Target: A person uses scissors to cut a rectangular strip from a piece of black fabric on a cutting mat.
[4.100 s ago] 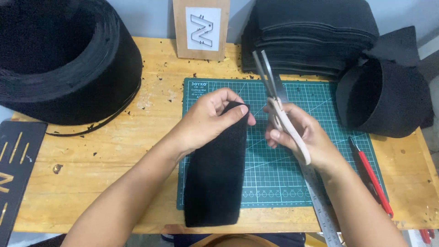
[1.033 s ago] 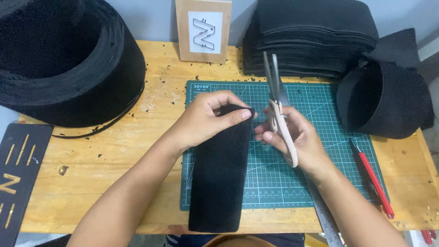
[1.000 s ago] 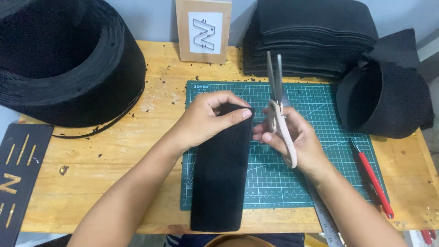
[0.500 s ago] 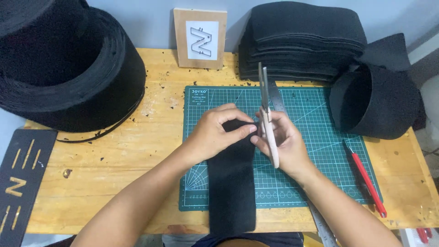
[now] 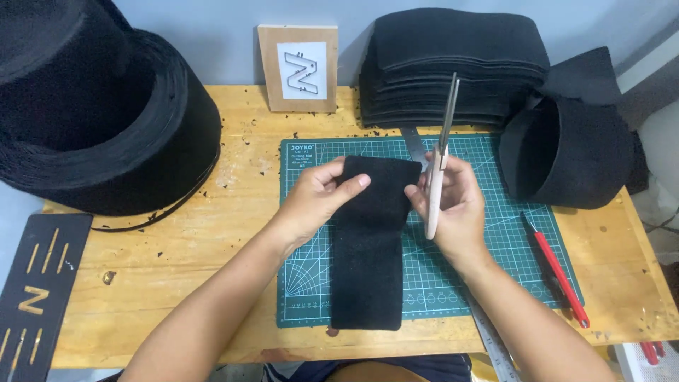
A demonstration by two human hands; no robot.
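On the wooden table point(image 5: 233, 233) in front of me, the biggest thing is the huge roll of black felt point(image 5: 99, 113) at my far left, its loose edge trailing onto the wood. Behind the mat sits a tall stack of cut black felt pieces point(image 5: 453, 64), and to the right of that a smaller black felt coil point(image 5: 573, 152) stands open like a bucket. The green cutting mat point(image 5: 509, 233) covers the middle of the table. At the left edge a black stencil plate point(image 5: 35, 297) with cut-out slots hangs partly off the table. A small wooden-framed card point(image 5: 298, 68) with a zigzag shape leans against the wall behind the mat.

On the mat, running toward me, lies the black felt strip point(image 5: 368, 262), its near end reaching just past the mat's front edge. My left hand point(image 5: 315, 201) pinches the strip's far end, thumb on top and fingers curled under, lifting that end slightly. My right hand point(image 5: 453, 201) is closed around the pale handles of the scissors point(image 5: 440, 155), while its fingertips touch the strip's right corner; the blades point upright and away from me, looking nearly closed. A metal ruler point(image 5: 491, 346) pokes out from under my right forearm. A red craft knife point(image 5: 555, 265) rests on the mat's right edge, well apart from both hands.
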